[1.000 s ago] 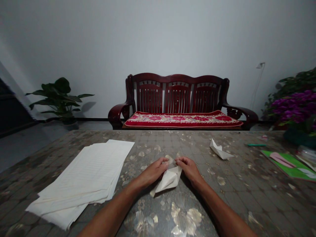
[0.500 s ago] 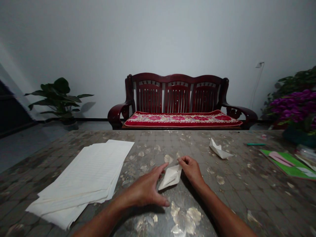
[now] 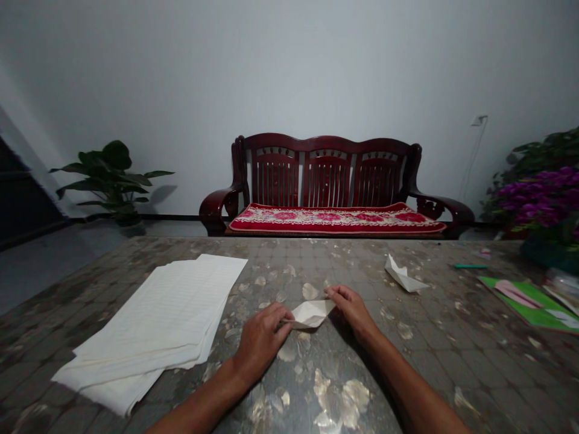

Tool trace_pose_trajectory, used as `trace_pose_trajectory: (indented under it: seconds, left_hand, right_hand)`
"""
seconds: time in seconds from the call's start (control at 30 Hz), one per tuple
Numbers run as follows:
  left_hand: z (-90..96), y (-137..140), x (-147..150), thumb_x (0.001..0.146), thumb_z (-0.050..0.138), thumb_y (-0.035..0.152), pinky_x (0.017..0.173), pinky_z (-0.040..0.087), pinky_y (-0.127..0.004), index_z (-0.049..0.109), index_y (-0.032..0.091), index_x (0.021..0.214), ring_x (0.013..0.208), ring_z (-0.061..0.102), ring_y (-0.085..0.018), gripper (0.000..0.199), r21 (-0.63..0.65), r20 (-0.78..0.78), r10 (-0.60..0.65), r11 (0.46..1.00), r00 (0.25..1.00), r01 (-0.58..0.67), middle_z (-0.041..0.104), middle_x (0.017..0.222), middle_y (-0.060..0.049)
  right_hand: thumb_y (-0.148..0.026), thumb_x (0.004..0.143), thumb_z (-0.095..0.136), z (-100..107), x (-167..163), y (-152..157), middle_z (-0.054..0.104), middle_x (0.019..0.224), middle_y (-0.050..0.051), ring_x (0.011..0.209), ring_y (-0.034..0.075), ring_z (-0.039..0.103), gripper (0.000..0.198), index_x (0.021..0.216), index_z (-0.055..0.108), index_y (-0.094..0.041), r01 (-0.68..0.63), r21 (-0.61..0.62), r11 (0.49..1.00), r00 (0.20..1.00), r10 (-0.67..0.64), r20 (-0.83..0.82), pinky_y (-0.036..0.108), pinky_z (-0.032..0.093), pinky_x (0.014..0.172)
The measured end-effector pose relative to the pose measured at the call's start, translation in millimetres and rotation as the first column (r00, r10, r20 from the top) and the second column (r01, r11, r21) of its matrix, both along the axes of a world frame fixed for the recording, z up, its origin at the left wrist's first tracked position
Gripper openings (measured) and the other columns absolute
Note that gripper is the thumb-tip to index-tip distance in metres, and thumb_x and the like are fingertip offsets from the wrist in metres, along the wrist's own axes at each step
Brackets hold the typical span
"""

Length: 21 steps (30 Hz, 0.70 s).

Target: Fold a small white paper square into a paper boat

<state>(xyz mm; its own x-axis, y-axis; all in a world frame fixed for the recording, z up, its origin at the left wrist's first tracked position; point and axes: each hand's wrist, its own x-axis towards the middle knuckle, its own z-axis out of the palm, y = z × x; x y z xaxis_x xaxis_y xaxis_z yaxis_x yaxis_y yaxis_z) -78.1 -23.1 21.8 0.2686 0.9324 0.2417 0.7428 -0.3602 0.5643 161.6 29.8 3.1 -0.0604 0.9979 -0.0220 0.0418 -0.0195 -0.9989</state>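
Observation:
A small piece of folded white paper is stretched between my two hands, just over the patterned table. My left hand pinches its left end between thumb and fingers. At the upper right corner, my right hand grips the paper with thumb and forefinger. Beyond my right hand, a finished-looking paper boat rests on the tabletop. To the left of my left hand lies a stack of lined white sheets.
On the right are a green pen and a green booklet with pink and white shapes. Purple flowers stand at the table's right edge. Past the far edge is a dark red wooden bench; a potted plant stands at left.
My left hand, spread apart beside the folded paper before, has closed on its left end. The paper has flattened and turned slightly, while my right hand keeps its grip on the right corner.

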Motion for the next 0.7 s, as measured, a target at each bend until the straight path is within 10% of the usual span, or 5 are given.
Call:
trace_pose_trajectory:
  seconds: [0.2,0.7]
  left_hand:
    - [-8.7,2,-3,0.09,0.051,0.021,0.082,0.047,-0.029,0.066,0.023,0.089,0.092,0.066,-0.02,0.015,0.102,-0.051,-0.024,0.994,0.998,0.029,0.071,0.094,-0.003]
    - [-15.7,9,-6,0.091,0.049,0.019,0.08,0.049,-0.031,0.065,0.023,0.088,0.087,0.065,-0.02,0.016,0.237,-0.09,-0.013,0.971,0.996,0.034,0.071,0.091,-0.004]
  right_hand:
    - [-0.022,0.053,0.081,12,19,-1,0.071,0.093,0.003,0.076,0.018,0.061,0.05,0.102,0.072,-0.019,-0.27,0.031,0.962,0.962,0.268,0.057,0.027,0.046,0.069]
    - [-0.021,0.067,0.067,-3,15,-2,0.071,0.078,-0.001,0.075,0.019,0.063,0.017,0.083,0.074,-0.02,-0.269,0.155,0.951,0.844,0.155,0.514,0.024,0.041,0.066]
